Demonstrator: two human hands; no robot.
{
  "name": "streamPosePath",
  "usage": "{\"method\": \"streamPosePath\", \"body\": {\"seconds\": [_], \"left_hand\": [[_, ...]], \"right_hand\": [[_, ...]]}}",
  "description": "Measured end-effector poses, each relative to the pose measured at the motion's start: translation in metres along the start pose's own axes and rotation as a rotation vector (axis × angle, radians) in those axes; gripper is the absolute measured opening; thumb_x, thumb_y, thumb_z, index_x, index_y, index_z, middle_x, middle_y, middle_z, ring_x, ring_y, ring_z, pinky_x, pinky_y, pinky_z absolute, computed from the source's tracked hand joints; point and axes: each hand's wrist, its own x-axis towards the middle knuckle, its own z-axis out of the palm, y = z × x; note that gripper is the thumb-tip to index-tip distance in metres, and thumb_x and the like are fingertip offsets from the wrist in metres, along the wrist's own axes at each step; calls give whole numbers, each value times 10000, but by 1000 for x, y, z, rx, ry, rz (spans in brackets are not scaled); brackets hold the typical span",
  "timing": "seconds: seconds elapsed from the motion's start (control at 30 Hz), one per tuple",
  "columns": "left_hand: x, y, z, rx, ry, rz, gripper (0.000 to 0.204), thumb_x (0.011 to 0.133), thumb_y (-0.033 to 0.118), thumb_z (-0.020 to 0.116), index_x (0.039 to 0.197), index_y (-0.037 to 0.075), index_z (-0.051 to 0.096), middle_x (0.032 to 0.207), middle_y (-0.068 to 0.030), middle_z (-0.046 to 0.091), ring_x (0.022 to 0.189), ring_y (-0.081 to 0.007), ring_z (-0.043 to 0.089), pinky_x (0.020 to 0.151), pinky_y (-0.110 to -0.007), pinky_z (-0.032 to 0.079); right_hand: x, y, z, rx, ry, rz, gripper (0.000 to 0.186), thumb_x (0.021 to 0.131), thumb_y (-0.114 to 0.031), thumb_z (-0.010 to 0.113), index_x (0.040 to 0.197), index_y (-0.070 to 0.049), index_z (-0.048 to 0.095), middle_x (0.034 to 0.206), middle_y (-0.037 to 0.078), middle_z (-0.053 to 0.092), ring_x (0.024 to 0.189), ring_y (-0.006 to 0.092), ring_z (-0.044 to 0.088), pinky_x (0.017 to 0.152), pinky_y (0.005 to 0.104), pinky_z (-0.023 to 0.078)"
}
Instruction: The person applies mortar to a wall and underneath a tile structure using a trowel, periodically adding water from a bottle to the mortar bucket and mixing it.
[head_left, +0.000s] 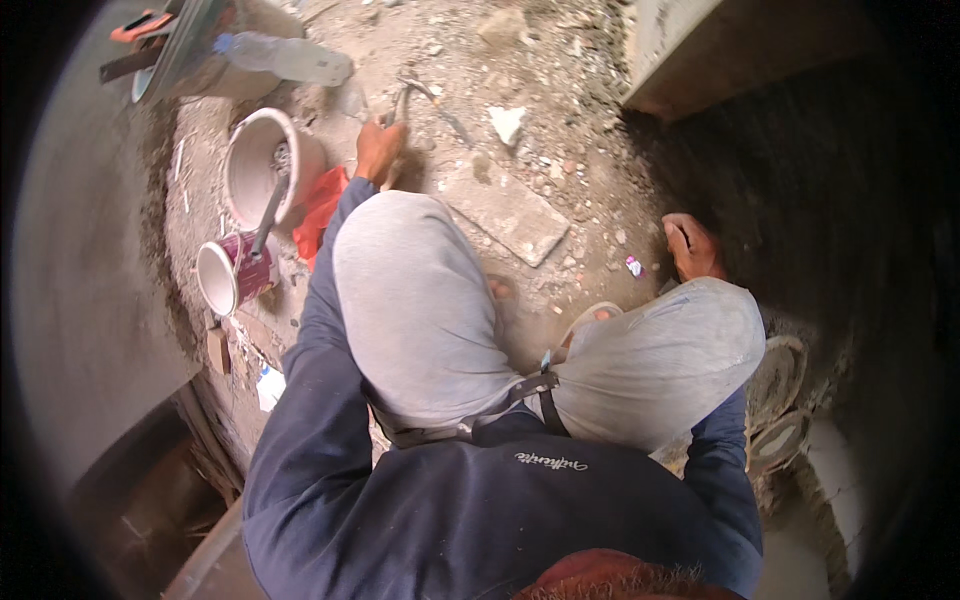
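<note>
I crouch with both knees up. Beyond my left knee, my left hand (380,148) is closed on a dark, bent metal tool (432,100) lying at ground level; its exact kind is unclear. A flat stone slab (515,220) lies to the right of that hand, with a white fragment (506,122) behind it. My right hand (692,246) is beside my right knee at the dark right side, fingers curled; what they hold, if anything, is hidden. A small pink-and-white scrap (634,266) lies just left of it.
At left stand a pale bucket (240,170) with a tool in it, a purple paint pail (255,280), red plastic (320,205), a larger container (175,80) and a plastic bottle (300,60). Walls (90,250) border the rubble-strewn floor; a concrete block (700,55) juts at upper right.
</note>
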Motion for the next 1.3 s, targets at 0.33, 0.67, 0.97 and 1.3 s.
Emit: {"method": "streamPosePath", "body": {"seconds": [0.33, 0.67, 0.97, 1.3], "left_hand": [[-158, 45, -135, -397, 97, 249, 454, 927, 125, 632, 1350, 6, 522, 1052, -83, 639, 991, -185, 654, 789, -281, 545], [-163, -18, -285, -399, 384, 13, 450, 977, 118, 578, 1372, -58, 453, 982, -126, 649, 660, -116, 569, 487, -225, 429], [-112, 55, -79, 662, 172, 1131, 369, 823, 114, 621, 1190, 75, 606, 1158, -165, 617, 1178, -359, 554, 950, -435, 463], [-143, 22, 87, 846, -488, 1282, 911, 808, 578, 614, 1537, 154, 268, 1549, -111, 317, 1472, -328, 232, 1190, -595, 60]], "right_hand": [[-17, 34, 9, 12, -12, -11, 159, 981, -181, 563, 1025, -50, 641, 827, 127, 606, 746, 227, 611, 683, 347, 480], [-14, 43, 36, 58, -47, -115, 152, 969, -171, 576, 960, -37, 647, 840, 154, 630, 766, 300, 628, 700, 395, 499], [-46, 17, 18, -176, 44, -42, 206, 963, -249, 585, 1064, -86, 660, 889, 101, 668, 850, 258, 654, 764, 384, 510], [-143, 1, -18, -190, 79, 281, 218, 976, -257, 548, 1061, -82, 647, 856, 94, 638, 800, 233, 620, 729, 368, 492]]}}
